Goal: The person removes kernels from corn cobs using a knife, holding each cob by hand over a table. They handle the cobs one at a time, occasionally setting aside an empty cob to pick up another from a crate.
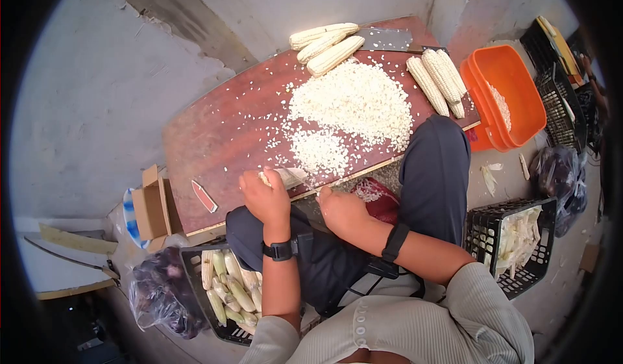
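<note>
My left hand (pixel 267 197) is closed around a corn cob (pixel 292 176) at the front edge of the red board. In my right hand (pixel 344 211) is a small knife, its thin blade (pixel 307 185) against the near end of that cob; its handle is hidden in my fingers. Just beyond the cob lies a small heap of cut kernels (pixel 319 153), with a much larger pile of kernels (pixel 354 101) behind it. Loose kernels are scattered over the board (pixel 214 140).
Whole cobs (pixel 334 55) lie at the back beside a cleaver (pixel 385 39); more cobs (pixel 436 81) sit at right. An orange bucket (pixel 477 98) holds kernels. Black crates with unhusked corn (pixel 237 292) and husks (pixel 519 237) flank my legs. A red-and-white blade-shaped item (pixel 204 196) lies left.
</note>
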### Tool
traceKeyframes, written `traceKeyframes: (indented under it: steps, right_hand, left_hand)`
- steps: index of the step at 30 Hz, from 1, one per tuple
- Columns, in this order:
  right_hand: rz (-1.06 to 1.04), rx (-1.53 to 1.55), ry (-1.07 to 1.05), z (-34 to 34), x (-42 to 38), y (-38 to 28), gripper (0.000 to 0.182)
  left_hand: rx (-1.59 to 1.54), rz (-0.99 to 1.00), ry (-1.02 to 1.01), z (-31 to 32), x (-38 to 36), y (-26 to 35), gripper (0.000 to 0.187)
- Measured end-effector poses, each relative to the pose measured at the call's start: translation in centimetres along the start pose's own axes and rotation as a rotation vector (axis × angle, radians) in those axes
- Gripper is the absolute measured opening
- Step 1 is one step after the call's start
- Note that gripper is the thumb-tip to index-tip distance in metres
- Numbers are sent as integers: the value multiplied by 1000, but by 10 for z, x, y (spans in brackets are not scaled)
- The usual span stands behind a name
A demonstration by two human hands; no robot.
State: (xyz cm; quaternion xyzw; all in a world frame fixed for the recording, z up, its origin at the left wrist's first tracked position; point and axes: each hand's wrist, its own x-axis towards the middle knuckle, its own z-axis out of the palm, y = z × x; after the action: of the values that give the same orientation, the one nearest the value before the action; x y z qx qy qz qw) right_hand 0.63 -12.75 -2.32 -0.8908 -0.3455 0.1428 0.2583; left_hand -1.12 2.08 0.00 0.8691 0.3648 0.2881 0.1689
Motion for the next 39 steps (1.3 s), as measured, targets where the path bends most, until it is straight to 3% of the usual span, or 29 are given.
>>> traceKeyframes:
  steps: [9, 15, 24, 27, 28, 33, 39]
  right_hand:
    - [85, 90, -23, 43, 44, 18, 16]
    - [82, 186, -24, 40, 48, 28, 19]
    - [71, 320, 178, 6, 8, 26, 24]
    - [76, 308, 116, 25, 7, 29, 26]
    - [39, 306, 82, 29, 7, 25, 27]
    - [-26, 116, -79, 37, 16, 23, 31]
    - [83, -146, 51, 2, 52, 65, 30]
  left_hand:
    - [56, 168, 2, 9, -2, 5, 22]
    - [-53, 84, 78, 7, 0, -20, 27]
    - [-289, -192, 148, -2, 8, -46, 38]
    - [-592, -438, 208, -9, 15, -57, 37]
    - [-779, -608, 226, -15, 15, -49, 34]
    - [-960, -633, 280, -15, 22, -52, 31]
    - [-1050, -650, 254, -12, 27, -46, 31]
